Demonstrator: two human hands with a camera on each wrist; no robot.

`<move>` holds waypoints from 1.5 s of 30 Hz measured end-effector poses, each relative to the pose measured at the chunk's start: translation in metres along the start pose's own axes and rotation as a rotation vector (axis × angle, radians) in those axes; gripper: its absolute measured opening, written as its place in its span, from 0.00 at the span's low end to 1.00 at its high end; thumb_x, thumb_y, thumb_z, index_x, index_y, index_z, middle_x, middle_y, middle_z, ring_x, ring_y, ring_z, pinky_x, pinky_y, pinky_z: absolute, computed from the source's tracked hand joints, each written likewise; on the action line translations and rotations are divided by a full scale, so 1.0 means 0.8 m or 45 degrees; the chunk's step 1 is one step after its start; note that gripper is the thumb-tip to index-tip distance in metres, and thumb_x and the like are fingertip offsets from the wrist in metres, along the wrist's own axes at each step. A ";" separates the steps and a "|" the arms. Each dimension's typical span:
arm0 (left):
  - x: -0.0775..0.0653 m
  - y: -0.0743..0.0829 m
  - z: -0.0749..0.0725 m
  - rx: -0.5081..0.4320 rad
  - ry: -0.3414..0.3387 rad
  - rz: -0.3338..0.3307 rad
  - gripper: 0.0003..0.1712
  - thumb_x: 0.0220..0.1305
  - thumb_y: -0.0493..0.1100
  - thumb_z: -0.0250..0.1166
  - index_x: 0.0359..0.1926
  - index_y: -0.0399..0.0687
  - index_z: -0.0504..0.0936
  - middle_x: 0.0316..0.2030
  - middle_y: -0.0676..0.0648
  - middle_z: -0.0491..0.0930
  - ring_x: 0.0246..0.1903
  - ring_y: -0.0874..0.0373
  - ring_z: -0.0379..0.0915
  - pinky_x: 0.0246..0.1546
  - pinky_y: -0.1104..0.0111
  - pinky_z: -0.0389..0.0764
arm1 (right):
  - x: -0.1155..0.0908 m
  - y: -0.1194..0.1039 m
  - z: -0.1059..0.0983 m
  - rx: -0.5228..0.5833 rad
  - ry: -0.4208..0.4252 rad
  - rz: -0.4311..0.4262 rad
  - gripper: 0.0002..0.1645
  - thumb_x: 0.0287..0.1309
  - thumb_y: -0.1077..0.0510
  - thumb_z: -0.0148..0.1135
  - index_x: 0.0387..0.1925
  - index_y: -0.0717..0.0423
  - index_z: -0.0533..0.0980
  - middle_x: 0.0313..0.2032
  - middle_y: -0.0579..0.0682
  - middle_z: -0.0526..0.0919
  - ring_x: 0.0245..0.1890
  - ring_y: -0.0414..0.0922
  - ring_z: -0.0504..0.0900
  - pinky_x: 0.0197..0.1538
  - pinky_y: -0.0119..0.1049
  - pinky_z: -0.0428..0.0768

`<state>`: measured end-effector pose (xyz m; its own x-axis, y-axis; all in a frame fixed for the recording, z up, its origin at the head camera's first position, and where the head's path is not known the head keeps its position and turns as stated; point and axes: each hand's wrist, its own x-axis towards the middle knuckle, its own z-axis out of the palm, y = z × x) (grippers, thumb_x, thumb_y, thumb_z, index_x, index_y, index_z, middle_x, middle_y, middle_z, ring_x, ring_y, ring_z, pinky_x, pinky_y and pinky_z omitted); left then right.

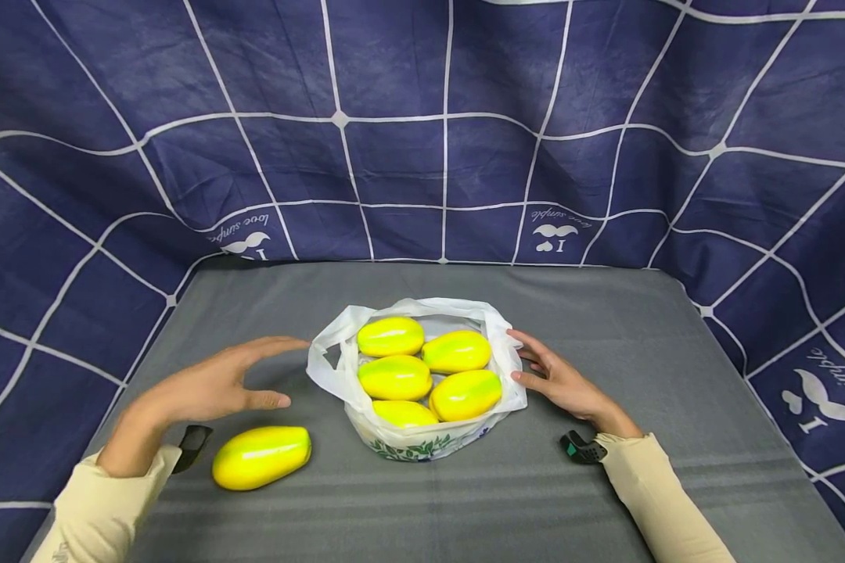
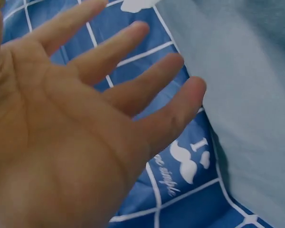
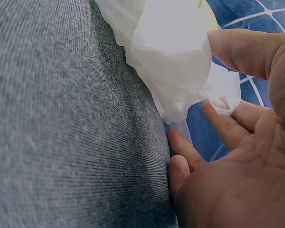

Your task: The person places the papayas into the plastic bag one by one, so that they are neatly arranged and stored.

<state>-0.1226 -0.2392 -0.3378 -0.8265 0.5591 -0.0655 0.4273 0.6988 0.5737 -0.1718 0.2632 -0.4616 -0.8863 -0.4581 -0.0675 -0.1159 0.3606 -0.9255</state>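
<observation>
A white plastic bag (image 1: 426, 447) with a green leaf print stands with its mouth up and wide, holding several glossy yellow papaya-like fruits (image 1: 465, 395). My right hand (image 1: 562, 385) rests at the bag's right side, fingers spread and loosely bent. In the right wrist view its thumb (image 3: 237, 50) and fingertips touch the white plastic (image 3: 171, 61). To the left of the bag my left hand (image 1: 207, 383) hovers with nothing in it, fingers extended near the bag's left handle (image 1: 321, 361). The left wrist view shows its bare palm (image 2: 61, 137).
One more yellow fruit (image 1: 262, 457) lies on the grey cloth table (image 1: 436, 508), just below my left hand. A dark blue curtain (image 1: 394, 156) with white grid lines surrounds the table at the back and sides. Each wrist wears a dark band (image 1: 580, 447).
</observation>
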 end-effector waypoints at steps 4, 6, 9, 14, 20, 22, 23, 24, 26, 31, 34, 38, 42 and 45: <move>-0.019 -0.012 0.004 -0.069 -0.062 0.038 0.39 0.58 0.55 0.73 0.70 0.62 0.71 0.72 0.48 0.66 0.70 0.53 0.63 0.65 0.71 0.68 | -0.001 0.001 0.000 -0.003 0.005 0.007 0.44 0.67 0.56 0.64 0.78 0.44 0.53 0.75 0.63 0.56 0.74 0.65 0.57 0.73 0.66 0.55; -0.025 -0.019 0.008 -0.128 -0.089 0.072 0.38 0.59 0.54 0.72 0.70 0.66 0.71 0.73 0.49 0.64 0.71 0.62 0.59 0.64 0.78 0.64 | -0.001 0.001 0.000 -0.006 0.006 0.008 0.44 0.67 0.56 0.63 0.78 0.44 0.53 0.75 0.63 0.56 0.74 0.65 0.57 0.73 0.66 0.55; -0.033 -0.028 0.016 -0.214 -0.140 0.095 0.36 0.62 0.52 0.71 0.70 0.69 0.71 0.74 0.52 0.62 0.70 0.76 0.53 0.63 0.83 0.60 | -0.001 0.002 0.001 -0.008 0.003 0.007 0.44 0.67 0.56 0.63 0.78 0.44 0.53 0.75 0.64 0.56 0.74 0.65 0.57 0.73 0.66 0.55; -0.040 -0.040 0.030 -0.330 -0.228 0.112 0.33 0.64 0.49 0.68 0.70 0.65 0.71 0.75 0.52 0.61 0.70 0.80 0.50 0.63 0.83 0.60 | -0.001 0.002 0.000 -0.009 0.001 0.009 0.44 0.67 0.55 0.63 0.78 0.44 0.53 0.75 0.64 0.57 0.74 0.65 0.57 0.72 0.66 0.55; -0.043 -0.047 0.043 -0.394 -0.275 0.111 0.33 0.65 0.47 0.67 0.70 0.60 0.71 0.74 0.45 0.62 0.70 0.79 0.50 0.63 0.82 0.60 | 0.000 0.004 0.000 -0.031 0.011 -0.002 0.44 0.68 0.55 0.63 0.78 0.44 0.53 0.75 0.63 0.57 0.73 0.65 0.59 0.72 0.66 0.57; -0.044 -0.048 0.047 -0.395 -0.282 0.108 0.35 0.65 0.48 0.67 0.71 0.58 0.70 0.73 0.41 0.62 0.69 0.79 0.51 0.63 0.81 0.61 | 0.000 0.004 0.000 -0.033 0.010 -0.004 0.44 0.68 0.55 0.63 0.78 0.44 0.53 0.75 0.62 0.56 0.73 0.65 0.59 0.72 0.66 0.57; -0.045 -0.048 0.049 -0.391 -0.285 0.102 0.36 0.64 0.48 0.67 0.72 0.58 0.69 0.73 0.40 0.63 0.69 0.79 0.51 0.63 0.80 0.61 | 0.000 0.005 0.000 -0.031 0.009 -0.006 0.44 0.68 0.55 0.63 0.78 0.44 0.53 0.76 0.62 0.56 0.73 0.65 0.59 0.72 0.66 0.56; -0.045 -0.049 0.050 -0.392 -0.288 0.094 0.36 0.64 0.49 0.68 0.72 0.57 0.68 0.73 0.39 0.63 0.69 0.78 0.52 0.64 0.79 0.62 | 0.000 0.005 0.000 -0.030 0.009 -0.007 0.44 0.68 0.55 0.63 0.78 0.44 0.53 0.76 0.62 0.56 0.73 0.65 0.59 0.72 0.66 0.56; -0.046 -0.049 0.052 -0.401 -0.302 0.067 0.37 0.63 0.49 0.69 0.73 0.57 0.68 0.72 0.41 0.64 0.68 0.78 0.54 0.63 0.77 0.65 | 0.000 0.005 0.000 -0.025 0.007 -0.010 0.44 0.68 0.56 0.63 0.78 0.44 0.53 0.76 0.62 0.56 0.73 0.65 0.59 0.72 0.66 0.56; -0.049 -0.050 0.054 -0.472 -0.357 -0.005 0.38 0.62 0.50 0.70 0.72 0.57 0.69 0.70 0.47 0.68 0.66 0.73 0.61 0.61 0.74 0.68 | 0.000 0.004 0.000 -0.024 0.001 -0.010 0.44 0.68 0.55 0.63 0.78 0.44 0.53 0.75 0.63 0.57 0.73 0.65 0.59 0.72 0.66 0.57; -0.050 -0.050 0.056 -0.489 -0.371 -0.006 0.36 0.62 0.49 0.70 0.70 0.56 0.71 0.68 0.47 0.71 0.64 0.69 0.65 0.59 0.74 0.69 | 0.000 0.003 0.000 -0.023 0.000 -0.006 0.44 0.68 0.55 0.63 0.78 0.44 0.53 0.75 0.64 0.56 0.73 0.65 0.58 0.72 0.66 0.56; -0.051 -0.050 0.058 -0.493 -0.377 0.017 0.34 0.61 0.47 0.71 0.69 0.55 0.73 0.63 0.48 0.76 0.58 0.68 0.70 0.53 0.74 0.72 | 0.000 0.002 0.000 -0.021 0.003 -0.001 0.44 0.68 0.56 0.63 0.78 0.44 0.53 0.75 0.64 0.56 0.73 0.65 0.58 0.72 0.66 0.56; -0.052 -0.051 0.061 -0.569 -0.418 0.019 0.33 0.62 0.44 0.70 0.68 0.51 0.73 0.60 0.48 0.78 0.53 0.67 0.72 0.49 0.74 0.73 | 0.000 0.002 0.000 -0.015 -0.001 0.001 0.44 0.68 0.56 0.63 0.78 0.44 0.53 0.75 0.63 0.56 0.74 0.65 0.58 0.72 0.66 0.56; -0.051 -0.052 0.061 -0.589 -0.434 0.021 0.32 0.63 0.43 0.69 0.68 0.49 0.73 0.59 0.49 0.79 0.52 0.66 0.72 0.48 0.73 0.73 | 0.000 0.002 0.000 -0.011 -0.004 0.002 0.44 0.68 0.55 0.63 0.78 0.44 0.53 0.75 0.63 0.56 0.74 0.65 0.58 0.72 0.66 0.56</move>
<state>-0.0883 -0.2692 -0.3990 -0.6232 0.7343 -0.2690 0.1708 0.4635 0.8695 -0.1715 0.2636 -0.4630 -0.8851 -0.4601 -0.0699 -0.1186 0.3682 -0.9221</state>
